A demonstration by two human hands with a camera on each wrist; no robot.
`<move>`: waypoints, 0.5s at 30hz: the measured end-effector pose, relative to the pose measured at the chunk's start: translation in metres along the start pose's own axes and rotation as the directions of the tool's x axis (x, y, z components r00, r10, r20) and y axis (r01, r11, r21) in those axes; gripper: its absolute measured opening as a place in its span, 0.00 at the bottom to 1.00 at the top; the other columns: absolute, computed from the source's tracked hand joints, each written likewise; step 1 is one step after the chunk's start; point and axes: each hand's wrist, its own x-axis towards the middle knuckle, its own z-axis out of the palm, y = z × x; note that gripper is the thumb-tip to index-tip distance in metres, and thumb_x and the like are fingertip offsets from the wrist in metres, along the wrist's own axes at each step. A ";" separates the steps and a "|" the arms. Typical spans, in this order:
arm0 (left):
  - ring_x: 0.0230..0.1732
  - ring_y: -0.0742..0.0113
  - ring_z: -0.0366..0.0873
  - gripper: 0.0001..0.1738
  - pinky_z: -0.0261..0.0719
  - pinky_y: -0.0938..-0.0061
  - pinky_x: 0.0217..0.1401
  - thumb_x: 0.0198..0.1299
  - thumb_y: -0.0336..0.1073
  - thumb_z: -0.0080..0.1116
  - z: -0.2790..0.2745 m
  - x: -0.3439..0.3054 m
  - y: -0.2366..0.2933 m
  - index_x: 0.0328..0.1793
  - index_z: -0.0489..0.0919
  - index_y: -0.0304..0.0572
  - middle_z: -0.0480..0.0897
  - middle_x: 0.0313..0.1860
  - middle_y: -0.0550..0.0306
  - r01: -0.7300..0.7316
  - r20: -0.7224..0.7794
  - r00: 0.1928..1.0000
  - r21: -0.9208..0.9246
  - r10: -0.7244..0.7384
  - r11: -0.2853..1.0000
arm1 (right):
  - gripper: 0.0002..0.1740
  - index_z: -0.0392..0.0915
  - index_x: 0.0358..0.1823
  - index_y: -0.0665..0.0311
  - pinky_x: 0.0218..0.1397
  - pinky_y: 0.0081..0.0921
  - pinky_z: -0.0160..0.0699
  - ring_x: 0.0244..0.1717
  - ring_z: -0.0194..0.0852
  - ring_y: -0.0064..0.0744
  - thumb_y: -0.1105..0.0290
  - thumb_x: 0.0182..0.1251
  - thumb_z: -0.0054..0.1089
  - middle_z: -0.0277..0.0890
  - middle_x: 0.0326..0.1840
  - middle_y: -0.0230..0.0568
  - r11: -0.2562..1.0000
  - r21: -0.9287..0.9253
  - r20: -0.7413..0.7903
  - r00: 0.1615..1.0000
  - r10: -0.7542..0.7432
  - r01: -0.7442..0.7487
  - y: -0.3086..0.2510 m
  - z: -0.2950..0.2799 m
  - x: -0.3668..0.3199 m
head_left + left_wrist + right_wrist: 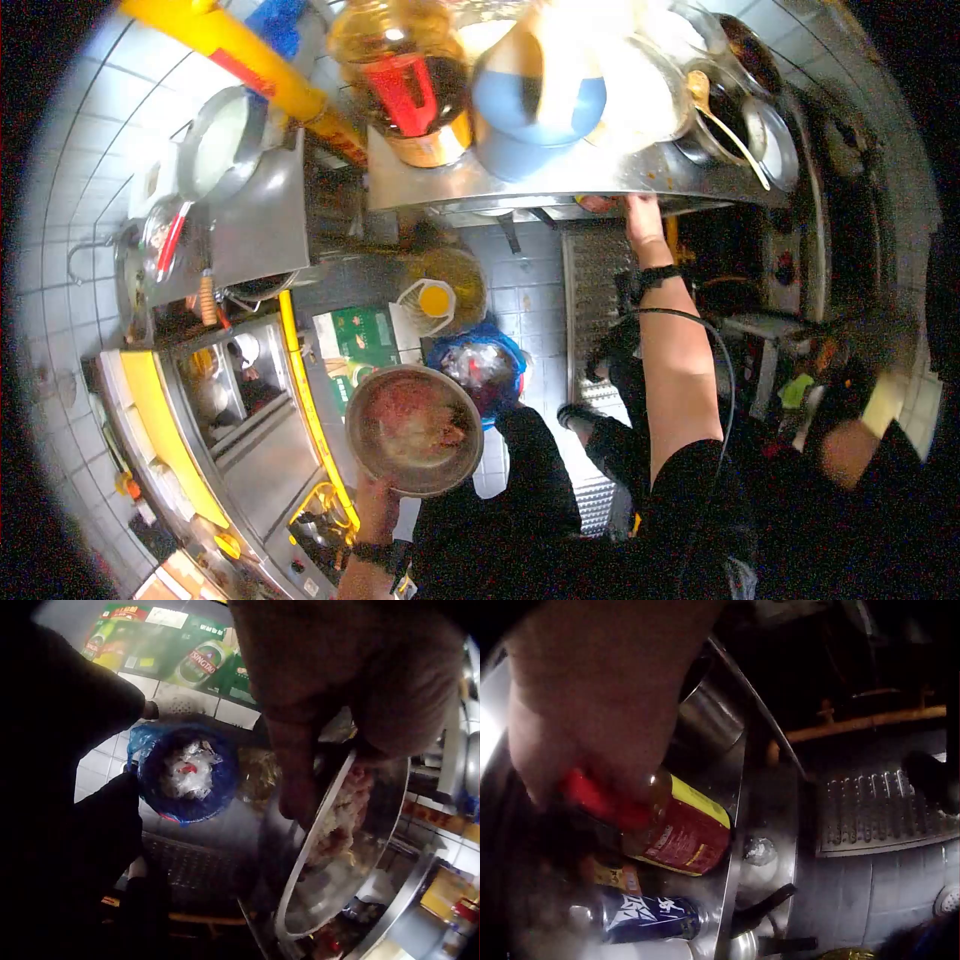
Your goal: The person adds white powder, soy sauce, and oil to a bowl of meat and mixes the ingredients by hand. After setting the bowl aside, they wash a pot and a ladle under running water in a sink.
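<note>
My left hand point(375, 510) grips the edge of a round metal bowl point(425, 488). Raw minced meat point(405, 420) lies in it, pinkish with a paler patch. In the left wrist view the bowl point(296, 889) appears steeply angled, with fingers over its rim. My right arm reaches forward, and the right hand point(643, 222) is at the shelf below the steel counter. There, in the right wrist view, its fingers hold the red cap point(604, 801) of a bottle point(686, 836) with a red and yellow label; the fingertips are partly hidden. A dark blue can point(652, 916) lies beside that bottle.
Oil and a red-handled container point(400, 95) stand on the steel counter point(640, 178) beside a blue tub point(535, 140). A blue-lined bin point(515, 365) holds plastic waste, near flattened green cardboard point(360, 340). A ladle point(730, 130) rests across pots at the right.
</note>
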 end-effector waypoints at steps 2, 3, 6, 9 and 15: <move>0.58 0.54 0.80 0.34 0.84 0.63 0.56 0.56 0.22 0.53 0.013 -0.004 0.011 0.73 0.64 0.37 0.76 0.63 0.49 0.008 -0.099 0.995 -0.248 -0.033 0.969 | 0.21 0.78 0.53 0.73 0.60 0.36 0.73 0.53 0.76 0.39 0.61 0.72 0.56 0.82 0.51 0.47 0.934 -0.325 0.103 0.987 -0.121 0.148 0.034 -0.009 0.025; 0.58 0.55 0.79 0.34 0.83 0.62 0.58 0.57 0.23 0.54 0.009 -0.008 0.012 0.73 0.64 0.37 0.76 0.63 0.49 -0.035 -0.040 0.999 -0.063 0.032 0.997 | 0.21 0.81 0.49 0.73 0.59 0.37 0.72 0.52 0.77 0.45 0.59 0.72 0.54 0.82 0.52 0.56 0.663 -0.707 0.227 0.967 -0.116 0.246 0.014 -0.013 0.017; 0.62 0.55 0.78 0.33 0.80 0.60 0.63 0.62 0.24 0.59 -0.007 -0.015 -0.001 0.74 0.64 0.40 0.76 0.65 0.48 0.162 -0.026 0.982 -0.377 -0.185 0.912 | 0.23 0.78 0.54 0.71 0.58 0.39 0.73 0.51 0.77 0.42 0.57 0.71 0.57 0.81 0.51 0.49 0.899 -0.438 0.086 0.996 0.012 0.027 0.003 -0.006 0.010; 0.63 0.56 0.77 0.33 0.81 0.62 0.62 0.61 0.21 0.56 -0.007 -0.041 0.027 0.74 0.64 0.40 0.77 0.64 0.50 0.057 -0.098 0.989 -0.457 -0.114 0.888 | 0.35 0.69 0.66 0.75 0.70 0.36 0.65 0.64 0.71 0.45 0.57 0.67 0.67 0.75 0.65 0.52 0.934 -0.227 0.112 0.960 -0.256 0.275 0.009 -0.007 -0.018; 0.61 0.54 0.78 0.36 0.81 0.64 0.60 0.56 0.21 0.59 -0.102 -0.059 0.038 0.74 0.65 0.42 0.76 0.64 0.51 -0.168 -0.241 0.970 -0.704 -0.010 0.690 | 0.02 0.78 0.37 0.63 0.30 0.26 0.71 0.31 0.74 0.25 0.74 0.64 0.60 0.77 0.32 0.30 0.923 -0.344 0.417 0.909 -0.015 0.173 0.087 -0.055 -0.139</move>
